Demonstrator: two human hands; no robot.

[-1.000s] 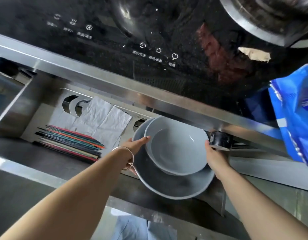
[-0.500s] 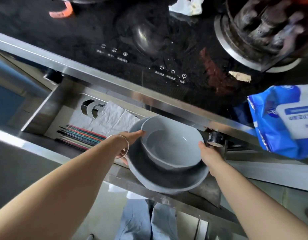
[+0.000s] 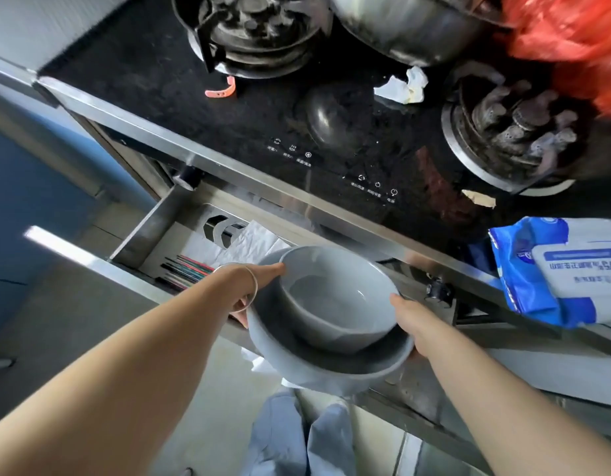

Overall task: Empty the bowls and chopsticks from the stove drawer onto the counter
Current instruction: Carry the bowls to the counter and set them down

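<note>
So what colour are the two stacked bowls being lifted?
Both bowls are plain grey, with no pattern, as the head view shows.

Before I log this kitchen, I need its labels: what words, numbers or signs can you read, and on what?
"75%": on the blue wipes pack, printed upside down; the characters beside it are too blurred to read.
Power symbol and other small icons: on the stove control panel; the captions under them are too small to read.
The grey bowls and chopsticks show no text.
</note>
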